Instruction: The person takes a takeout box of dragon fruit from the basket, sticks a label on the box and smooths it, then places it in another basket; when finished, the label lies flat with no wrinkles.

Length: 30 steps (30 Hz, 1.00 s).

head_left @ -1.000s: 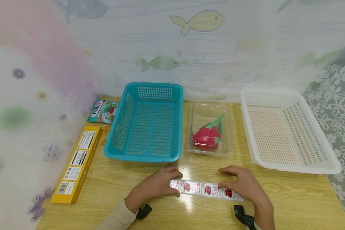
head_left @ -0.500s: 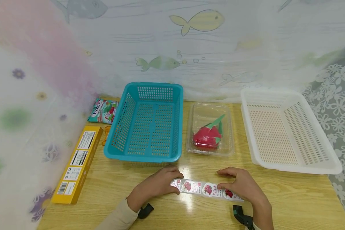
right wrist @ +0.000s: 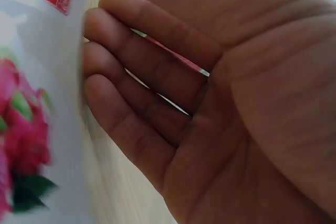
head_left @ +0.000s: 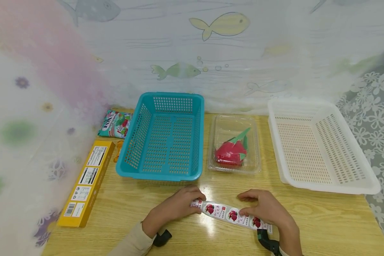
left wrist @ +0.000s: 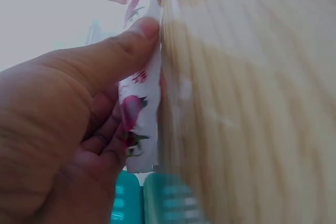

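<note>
A strip of dragon fruit stickers (head_left: 214,210) stretches between both hands near the table's front, its printed side tilted toward me. My left hand (head_left: 176,207) pinches its left end, the thumb (left wrist: 118,53) across the printed face and fingers behind it. My right hand (head_left: 270,208) holds it further right, thumb at the front edge; the strip's right end shows beyond, below the hand. In the right wrist view, bent fingers (right wrist: 142,72) lie right beside the strip's edge. Beyond the hands stands a clear plastic clamshell box (head_left: 219,126) with a red dragon fruit (head_left: 228,153) inside.
A turquoise basket (head_left: 160,175) stands behind the left hand, a white basket (head_left: 332,187) at the right. On the left lie a long yellow box (head_left: 86,183), a teal candy bag (head_left: 115,123) and a small orange item (head_left: 118,149). A printed curtain (head_left: 179,39) hangs behind.
The strip, flatter on the table before, has tilted so its printed face shows more toward me. My right hand has shifted slightly left and toward me; my left hand has barely moved.
</note>
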Available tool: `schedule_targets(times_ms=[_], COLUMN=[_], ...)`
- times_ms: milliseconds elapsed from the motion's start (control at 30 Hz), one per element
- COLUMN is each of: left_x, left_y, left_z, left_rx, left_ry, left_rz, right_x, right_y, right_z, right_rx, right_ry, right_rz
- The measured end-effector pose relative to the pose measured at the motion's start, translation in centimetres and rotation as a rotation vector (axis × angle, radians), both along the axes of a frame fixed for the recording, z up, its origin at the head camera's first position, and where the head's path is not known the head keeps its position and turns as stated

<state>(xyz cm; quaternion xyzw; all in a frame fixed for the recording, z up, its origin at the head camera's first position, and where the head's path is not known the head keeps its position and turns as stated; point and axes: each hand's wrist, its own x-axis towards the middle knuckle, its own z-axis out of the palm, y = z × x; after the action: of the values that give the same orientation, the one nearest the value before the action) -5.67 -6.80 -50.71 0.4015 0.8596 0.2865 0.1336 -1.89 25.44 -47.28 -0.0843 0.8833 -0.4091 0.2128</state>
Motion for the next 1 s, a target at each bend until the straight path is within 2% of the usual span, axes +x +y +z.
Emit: schedule_targets(times_ms=[233,400,533,733,900,1000], left_x=[0.2,0.3,0.2,0.2,0.3,0.3], left_y=[0.1,0.2,0.3,0.3,0.2,0.1], left_z=[0.3,0.5,0.1,0.0,0.1,0.1], left_rx=[0.081,0.078,0.086,0.099,0.086,0.083], left_ry=[-0.031,-0.027,-0.023,-0.049,-0.092,-0.104], left_rz=[0.041,0.06,0.054,0.06,0.081,0.097], right_x=[-0.3,-0.4,-0.4,-0.3,-0.2,-0.1], right_y=[-0.6,-0.9,-0.9,-0.4,0.1,0.3], right_z=[-0.3,-0.3,-0.3,-0.4,0.1,0.5], right_rx=[-0.014,0.032,0.029,-0.015,-0.087,-0.129], right_ry=[-0.002,-0.011,-0.022,-0.033,-0.06,-0.048], right_rz=[0.084,0.112,0.125,0.15,0.152,0.151])
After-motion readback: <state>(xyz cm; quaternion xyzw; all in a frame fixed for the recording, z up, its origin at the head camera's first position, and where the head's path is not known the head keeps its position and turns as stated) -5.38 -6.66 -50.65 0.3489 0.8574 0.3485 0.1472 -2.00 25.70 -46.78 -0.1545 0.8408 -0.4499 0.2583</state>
